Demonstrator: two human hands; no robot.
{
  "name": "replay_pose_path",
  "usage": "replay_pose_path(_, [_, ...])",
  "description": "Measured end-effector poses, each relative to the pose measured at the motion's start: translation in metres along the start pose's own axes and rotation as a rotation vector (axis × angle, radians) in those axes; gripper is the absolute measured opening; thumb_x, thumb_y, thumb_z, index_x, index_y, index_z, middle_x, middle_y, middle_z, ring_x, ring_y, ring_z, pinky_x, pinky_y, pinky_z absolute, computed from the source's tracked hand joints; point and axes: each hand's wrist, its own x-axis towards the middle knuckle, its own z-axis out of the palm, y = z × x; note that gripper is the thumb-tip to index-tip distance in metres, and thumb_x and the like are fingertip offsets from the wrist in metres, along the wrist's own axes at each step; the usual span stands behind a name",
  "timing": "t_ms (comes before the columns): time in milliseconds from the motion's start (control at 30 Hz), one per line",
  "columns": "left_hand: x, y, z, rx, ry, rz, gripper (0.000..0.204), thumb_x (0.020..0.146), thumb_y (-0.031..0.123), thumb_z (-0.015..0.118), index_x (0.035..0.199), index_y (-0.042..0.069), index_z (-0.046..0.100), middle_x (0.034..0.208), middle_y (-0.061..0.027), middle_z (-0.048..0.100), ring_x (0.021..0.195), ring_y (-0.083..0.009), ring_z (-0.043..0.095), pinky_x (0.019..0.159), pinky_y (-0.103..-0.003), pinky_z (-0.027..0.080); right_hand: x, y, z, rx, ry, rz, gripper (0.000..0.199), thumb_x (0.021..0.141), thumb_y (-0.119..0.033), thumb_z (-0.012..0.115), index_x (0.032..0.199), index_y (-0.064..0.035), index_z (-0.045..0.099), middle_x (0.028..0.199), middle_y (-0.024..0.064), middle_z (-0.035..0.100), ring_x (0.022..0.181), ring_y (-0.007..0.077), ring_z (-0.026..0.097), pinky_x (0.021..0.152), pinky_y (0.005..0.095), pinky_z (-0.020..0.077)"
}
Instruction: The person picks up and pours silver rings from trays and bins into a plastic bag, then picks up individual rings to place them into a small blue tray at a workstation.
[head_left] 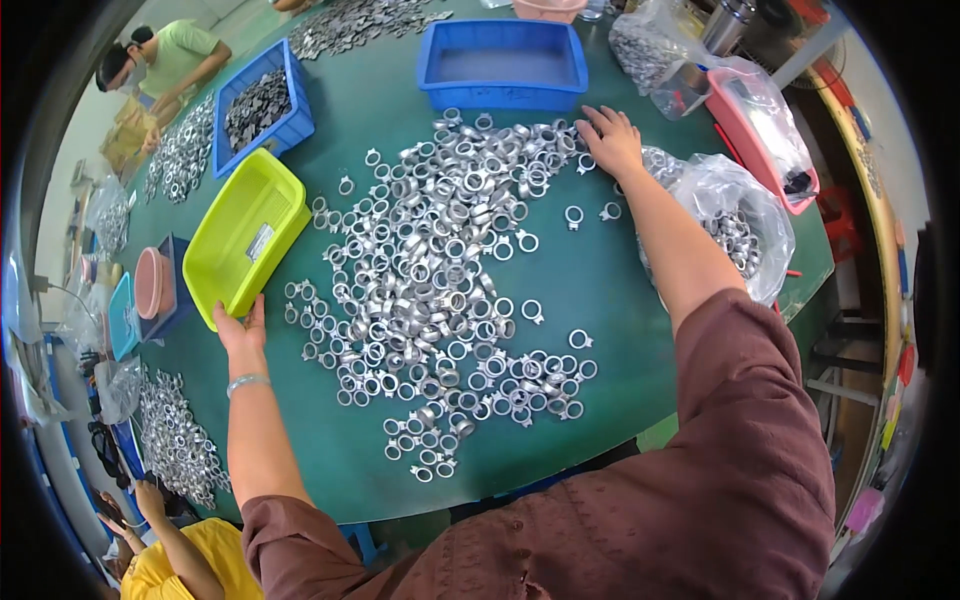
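Note:
A big heap of silvery metal rings with small lugs [430, 260] is spread over the green table. My left hand [241, 330] grips the near end of a yellow-green plastic bin [205, 262], which stands tilted to the left of the heap with nothing in it. At the heap's far right edge, my right hand [610, 140] rests with fingers stretched out, touching or just above a few rings; what lies under the palm is hidden. Several single rings lie apart just below that hand.
Beyond the heap stands an empty blue bin [503, 65]. Another blue bin [262, 110] holds dark flat pieces. On the right are a clear plastic bag of rings [745, 215] and a pink bin [765, 135]. Co-workers sit at the far left [180, 60] and near left [195, 560].

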Motion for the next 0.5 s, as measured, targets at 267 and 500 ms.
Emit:
replay_pose_path(267, [-0.029,-0.007,0.005,0.243,0.134,0.074,0.059,0.084,0.051,0.047,0.121,0.005,0.04,0.106,-0.0138,0.049,0.083,-0.0239,0.049,0.074,-0.035,0.048,-0.065,-0.041,-0.028,0.34,-0.114,-0.391,0.035,0.078,-0.021,0.057,0.111,-0.011,0.055,0.112,0.0127,0.055,0.107,0.0338,0.048,0.1,0.0448,0.029])
replay_pose_path(500, [-0.078,-0.062,-0.037,1.163,-0.507,0.923,0.026,0.084,0.019,0.053,0.099,-0.002,0.058,0.099,-0.0135,0.056,0.092,-0.0242,0.052,0.084,-0.032,0.04,-0.124,-0.078,-0.089,0.331,-0.355,-0.573,0.032,0.077,-0.026,0.059,0.107,-0.0137,0.059,0.104,0.0097,0.056,0.104,0.0282,0.049,0.095,0.0443,0.0308])
